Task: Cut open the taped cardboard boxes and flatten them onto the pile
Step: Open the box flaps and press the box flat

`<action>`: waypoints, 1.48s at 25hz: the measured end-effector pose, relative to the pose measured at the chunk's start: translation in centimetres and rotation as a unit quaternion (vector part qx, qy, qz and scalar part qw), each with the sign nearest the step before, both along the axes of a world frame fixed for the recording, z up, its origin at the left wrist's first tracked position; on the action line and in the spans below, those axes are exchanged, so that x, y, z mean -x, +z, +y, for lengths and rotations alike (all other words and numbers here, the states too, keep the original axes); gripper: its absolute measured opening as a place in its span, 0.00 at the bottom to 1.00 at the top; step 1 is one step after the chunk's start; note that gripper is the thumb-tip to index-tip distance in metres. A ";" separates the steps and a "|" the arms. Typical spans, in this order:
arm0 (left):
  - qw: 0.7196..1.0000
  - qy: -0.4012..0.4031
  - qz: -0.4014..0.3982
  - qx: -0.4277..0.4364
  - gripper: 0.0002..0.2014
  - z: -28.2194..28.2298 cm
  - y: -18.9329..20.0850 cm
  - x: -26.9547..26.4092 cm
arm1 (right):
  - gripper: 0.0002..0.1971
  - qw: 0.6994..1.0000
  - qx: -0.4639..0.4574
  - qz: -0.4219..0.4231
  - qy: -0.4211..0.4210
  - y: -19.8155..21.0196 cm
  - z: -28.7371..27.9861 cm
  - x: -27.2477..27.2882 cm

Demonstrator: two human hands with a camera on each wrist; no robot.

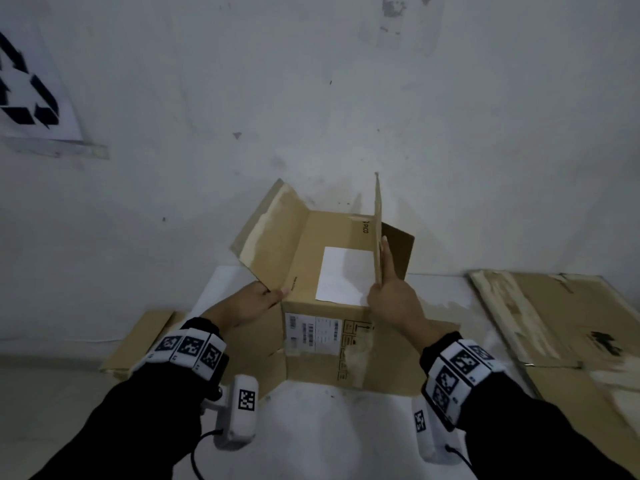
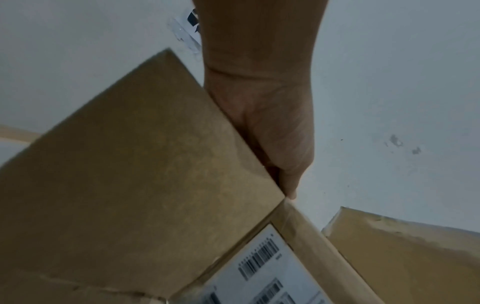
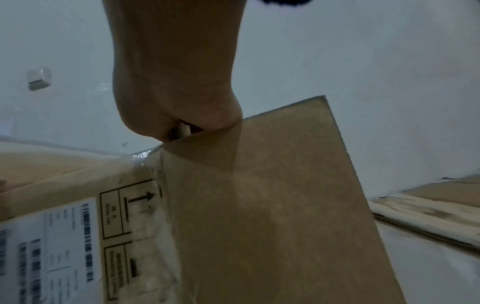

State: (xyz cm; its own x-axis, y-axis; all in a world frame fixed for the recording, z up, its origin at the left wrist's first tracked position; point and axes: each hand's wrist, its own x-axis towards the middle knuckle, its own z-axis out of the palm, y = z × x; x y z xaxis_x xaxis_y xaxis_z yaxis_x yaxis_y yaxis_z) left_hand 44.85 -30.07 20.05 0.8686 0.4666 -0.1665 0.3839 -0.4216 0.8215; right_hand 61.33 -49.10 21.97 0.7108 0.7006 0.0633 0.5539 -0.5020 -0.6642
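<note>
A brown cardboard box [image 1: 325, 368] stands on the floor against the wall, its top flaps spread open. A white sheet [image 1: 341, 275] lies on the brown surface between the flaps. My left hand [image 1: 268, 296] grips the near corner of the left flap [image 1: 273, 237], which leans outward; in the left wrist view my left hand [image 2: 275, 133] reaches behind that flap [image 2: 142, 164]. My right hand [image 1: 387, 271] pinches the right flap [image 1: 378, 237], which stands upright, with the index finger laid along it. In the right wrist view my right hand [image 3: 176, 107] curls over the flap's edge [image 3: 272, 195]. Barcode labels [image 3: 64, 236] cover the box's front.
A pile of flattened cardboard [image 1: 554, 317] lies on the floor to the right. More flat cardboard [image 1: 145, 337] sticks out at the left, under the box. A recycling sign [image 1: 27, 88] hangs on the white wall [image 1: 346, 98] just behind the box.
</note>
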 end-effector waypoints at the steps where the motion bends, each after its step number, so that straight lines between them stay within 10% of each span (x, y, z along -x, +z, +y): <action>1: 1.000 -0.005 0.001 -0.016 0.19 -0.7 0.4 0.3 | 0.45 1.000 0.000 -0.003 -0.002 0.1 -0.5 0.3; 8: 0.991 -0.013 0.133 -0.015 0.33 -2.8 3.0 3.9 | 0.44 1.000 -0.013 0.008 0.014 0.1 -3.6 3.0; 15: 0.994 0.059 -0.040 0.082 0.22 -4.1 1.4 1.3 | 0.36 0.998 -0.050 0.004 -0.043 -1.2 -3.0 -0.6; 18: 0.916 0.075 -0.127 0.372 0.35 -2.9 2.4 0.1 | 0.24 0.988 -0.068 0.099 -0.098 -2.0 -3.1 -5.0; 21: 0.847 -0.004 -0.225 0.481 0.48 -2.7 3.7 -1.6 | 0.30 0.977 -0.074 0.129 -0.151 -3.4 -4.0 -8.4; 25: 0.976 -0.066 -0.018 0.205 0.35 -4.2 6.6 -6.4 | 0.49 0.979 -0.129 0.107 -0.115 -2.4 -3.7 -7.1; 28: 0.995 -0.028 0.069 -0.067 0.26 -3.8 6.5 -9.7 | 0.53 0.932 -0.345 -0.018 -0.107 -0.8 -2.5 -3.1; 32: 0.995 -0.045 0.075 -0.040 0.18 -1.4 5.1 -11.6 | 0.48 0.928 -0.238 -0.211 -0.192 0.2 1.6 -0.2; 37: 0.994 0.013 0.110 -0.012 0.14 3.0 5.6 -12.7 | 0.25 0.941 -0.080 -0.229 -0.234 -0.3 4.1 -1.0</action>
State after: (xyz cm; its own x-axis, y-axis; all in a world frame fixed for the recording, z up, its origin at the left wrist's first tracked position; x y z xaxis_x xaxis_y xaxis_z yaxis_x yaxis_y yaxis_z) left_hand 57.56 -27.09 25.60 0.7993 0.4955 -0.3400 0.5652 -0.4277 0.7054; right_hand 62.29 -44.98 21.72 0.8116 0.2721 0.5169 0.5436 -0.6758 -0.4978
